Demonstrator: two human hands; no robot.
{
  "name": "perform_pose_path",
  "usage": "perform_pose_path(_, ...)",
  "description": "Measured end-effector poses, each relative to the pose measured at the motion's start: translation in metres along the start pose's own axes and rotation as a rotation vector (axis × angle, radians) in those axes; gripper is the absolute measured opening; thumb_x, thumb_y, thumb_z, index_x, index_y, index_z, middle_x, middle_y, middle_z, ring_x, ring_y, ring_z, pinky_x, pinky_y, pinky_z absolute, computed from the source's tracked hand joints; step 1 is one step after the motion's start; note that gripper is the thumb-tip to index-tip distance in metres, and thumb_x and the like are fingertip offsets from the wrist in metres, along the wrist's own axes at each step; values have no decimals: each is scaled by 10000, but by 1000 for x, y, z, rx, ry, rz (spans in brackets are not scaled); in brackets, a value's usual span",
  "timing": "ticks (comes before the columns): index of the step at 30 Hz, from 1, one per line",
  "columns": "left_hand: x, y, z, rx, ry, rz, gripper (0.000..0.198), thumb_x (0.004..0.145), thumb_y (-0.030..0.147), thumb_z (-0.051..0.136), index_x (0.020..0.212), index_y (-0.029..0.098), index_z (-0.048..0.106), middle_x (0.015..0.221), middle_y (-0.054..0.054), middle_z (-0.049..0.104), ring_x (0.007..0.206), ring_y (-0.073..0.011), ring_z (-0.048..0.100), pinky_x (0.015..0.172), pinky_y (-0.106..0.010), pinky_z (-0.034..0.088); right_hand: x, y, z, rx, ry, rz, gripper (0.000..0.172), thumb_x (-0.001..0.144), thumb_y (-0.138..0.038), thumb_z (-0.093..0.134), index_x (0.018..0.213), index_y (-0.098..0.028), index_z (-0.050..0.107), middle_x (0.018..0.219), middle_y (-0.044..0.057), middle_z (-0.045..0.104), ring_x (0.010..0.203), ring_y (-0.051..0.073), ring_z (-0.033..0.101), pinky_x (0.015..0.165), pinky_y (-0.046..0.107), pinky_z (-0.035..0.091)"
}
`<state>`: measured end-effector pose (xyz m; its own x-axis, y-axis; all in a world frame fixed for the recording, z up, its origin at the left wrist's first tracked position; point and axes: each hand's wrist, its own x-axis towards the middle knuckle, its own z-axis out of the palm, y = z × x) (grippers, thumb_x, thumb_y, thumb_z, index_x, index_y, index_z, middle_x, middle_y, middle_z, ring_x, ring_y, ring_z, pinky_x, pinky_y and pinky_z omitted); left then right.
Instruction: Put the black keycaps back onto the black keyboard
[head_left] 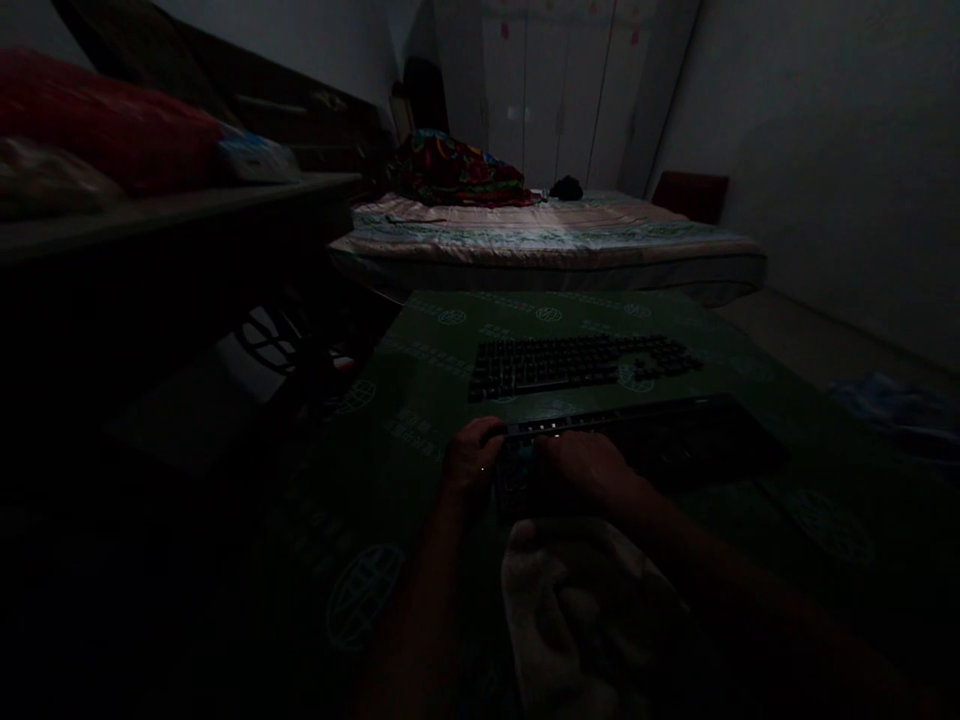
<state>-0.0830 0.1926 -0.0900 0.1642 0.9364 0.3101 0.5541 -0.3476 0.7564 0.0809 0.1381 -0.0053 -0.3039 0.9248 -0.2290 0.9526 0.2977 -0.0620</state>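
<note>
A dark keyboard (697, 440) lies on the green table, long side across my view. Its left end is held by my left hand (472, 455), fingers curled on the edge. Over that same end, my right hand (581, 462) is closed and reaches down onto the keyboard; whatever its fingertips hold is hidden in the dark. A few small bright spots show along the keyboard's top edge beside the fingers. Behind it, several dark keycaps (555, 362) lie set out in keyboard rows. A crumpled pale cloth (555, 610) rests just in front, under my right forearm.
The green tabletop (420, 340) bears white printed marks. A bed (555, 240) with a bright patterned blanket (457, 170) stands beyond it. At left is a raised surface (300, 190) with a red bag (112, 120). The room is very dim.
</note>
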Motion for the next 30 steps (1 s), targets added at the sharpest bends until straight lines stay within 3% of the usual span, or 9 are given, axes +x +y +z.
perform_pose_path(14,-1,4,-2,7,0,-21,240,722,233,474,887,173,639,955,-44,649,921,-172,596,852,-298,471,3,8,-1,-18,-29,-14,290,839,-280,371,999,-213,603,912,101,676,805,243,647,636,318,476)
perform_pose_path(20,1,-1,1,-11,1,-24,228,716,226,481,872,173,638,951,-40,649,921,-175,592,864,-313,463,9,5,-4,-76,-16,-100,300,837,-224,374,1014,-186,613,917,122,672,812,238,642,652,315,469)
perform_pose_path(26,1,-1,0,-30,-18,-24,222,702,225,502,871,179,640,953,-42,650,922,-179,592,865,-321,461,10,21,-6,-84,-57,-24,283,828,-253,394,973,-189,628,916,127,672,826,266,641,634,331,478)
perform_pose_path(30,1,0,0,-17,-10,-25,242,707,234,495,893,174,638,964,-48,647,927,-180,591,867,-321,459,11,16,-7,-47,0,-8,303,840,-255,366,1009,-195,610,948,128,664,847,257,637,663,341,476)
